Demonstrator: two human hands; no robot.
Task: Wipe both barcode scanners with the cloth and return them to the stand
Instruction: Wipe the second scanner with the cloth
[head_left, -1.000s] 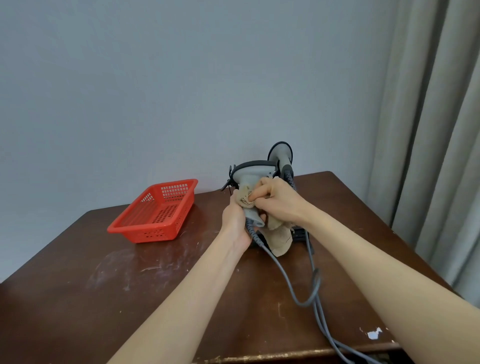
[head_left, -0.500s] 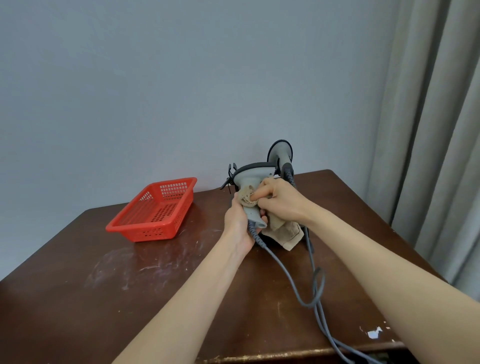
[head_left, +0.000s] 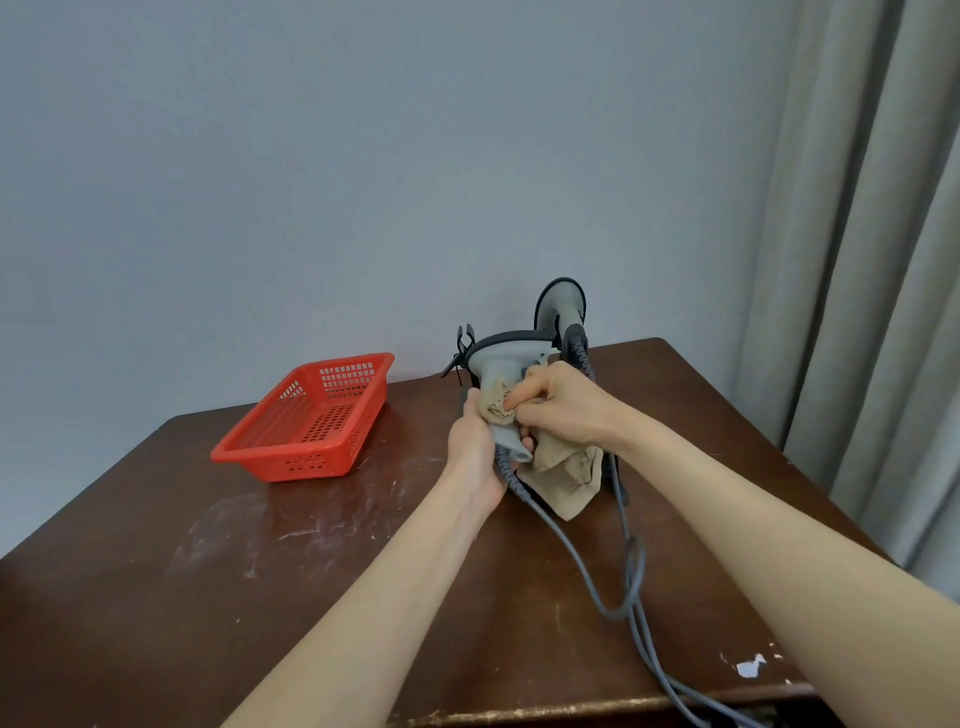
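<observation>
**Held scanner** (head_left: 506, 361): grey handheld barcode scanner with a dark-rimmed head. It is raised above the back of the desk (head_left: 208, 597), head up and handle down.

**Left-hand grip** (head_left: 475, 452): clenched round the lower end of the handle from the 9 o'clock side. The scanner's head stands at 12 o'clock of this grip.

**Right-hand grip** (head_left: 563, 410): fingers curled, pinching the cloth (head_left: 566, 478) against the handle from the 3 o'clock side.

**Cloth**: beige, with a frayed, bunched part lying between the fingertips and the handle. Its loose tail hangs at 6 o'clock of the right-hand grip. Whether it touches the desk cannot be told.

**Second scanner** (head_left: 561, 306): same type, upright at 1 o'clock of the held one, behind the right hand. Its lower part is hidden.

**Stand** (head_left: 464, 343): black. A forked clip shows at 9 o'clock of the held scanner's head, and the rest is mostly covered by hands and cloth.

**Cables** (head_left: 631, 571): two, grey, trailing toward 5 o'clock across the desk and over its front edge.

**Basket** (head_left: 311, 421): red, perforated, on the desk at 9 o'clock of the grips, well apart from them.

**Desk**: dark brown wood with pale scuffs.

**Curtain** (head_left: 857, 260): grey, at 3 o'clock.
</observation>
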